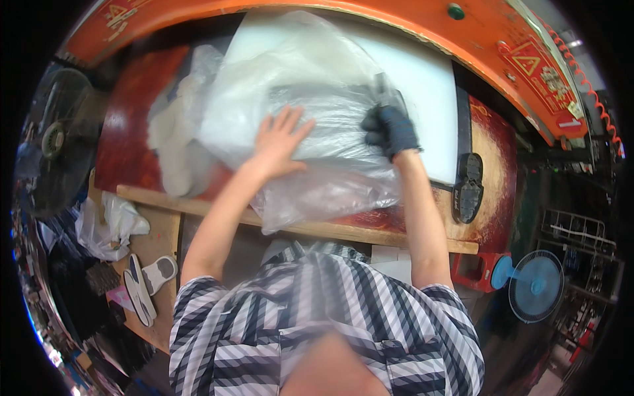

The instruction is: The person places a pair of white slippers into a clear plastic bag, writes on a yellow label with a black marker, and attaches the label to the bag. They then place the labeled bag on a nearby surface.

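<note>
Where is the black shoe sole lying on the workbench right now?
In the head view, the black shoe sole lies on the bench's right side, beside the white board, right of the gloved right hand.

- Clear plastic bag (317, 125): thin film, crinkled, glossy, catching glare
- Bare left hand (281, 142) flat on that slick film
- Right hand (391, 131) in a dark knitted glove, cloth, matt and fuzzy
- White board (429, 92) beneath: smooth, matt
- Worktop (132, 132): dark red, worn, slightly shiny
- Front rail (370, 234): pale bare wood, unpolished
- Machine frame (370, 20): orange painted metal, glossy
- Black shoe soles (467, 188): rubbery, patterned tread, dull
- Shirt (317, 317): striped woven cloth, soft and matt
</note>
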The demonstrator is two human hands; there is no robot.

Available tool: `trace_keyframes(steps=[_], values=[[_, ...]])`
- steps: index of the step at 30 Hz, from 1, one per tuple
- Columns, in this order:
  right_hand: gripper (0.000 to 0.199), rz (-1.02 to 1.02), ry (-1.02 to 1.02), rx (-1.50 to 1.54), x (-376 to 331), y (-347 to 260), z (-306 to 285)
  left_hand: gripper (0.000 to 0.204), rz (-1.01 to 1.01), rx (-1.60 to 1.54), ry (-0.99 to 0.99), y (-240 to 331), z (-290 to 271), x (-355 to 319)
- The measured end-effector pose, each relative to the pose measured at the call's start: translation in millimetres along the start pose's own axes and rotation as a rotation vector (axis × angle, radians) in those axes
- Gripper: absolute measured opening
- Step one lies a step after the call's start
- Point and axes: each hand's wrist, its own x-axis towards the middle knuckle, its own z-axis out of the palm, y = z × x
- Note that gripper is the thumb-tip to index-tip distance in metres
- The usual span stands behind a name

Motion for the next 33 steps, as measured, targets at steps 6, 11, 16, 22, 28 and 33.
trace_keyframes(steps=[6, 11, 16, 22, 28, 33], values=[[0.023, -0.189, 0.297, -0.076, 35, -21, -21, 0.088, -0.021, -0.254, 0.200, -64, 10, -47], [0.024, -0.322, 0.476, -0.418, 34, -31, -13, 0.061, -0.621, -0.719, 1.045, -104, 29, -67], [0.035, -0.393, 0.316, -1.127, 60, -26, 2, 0.024, -0.706, -0.546, 0.834, -121, 37, -75], [0.026, -0.768, 0.716, -1.045, 77, -30, -35, 0.016, -0.434, -0.753, 1.090, -116, 2, -20], [0.027, -0.333, 0.761, -1.049, 68, -28, -79, 0.017, -0.480, -0.860, 1.010, -117, 23, 54], [0.027, -0.850, 0.700, -0.948, 2, -32, -35, 0.029, -0.408, -0.403, 1.264, -84, -14, 28]])
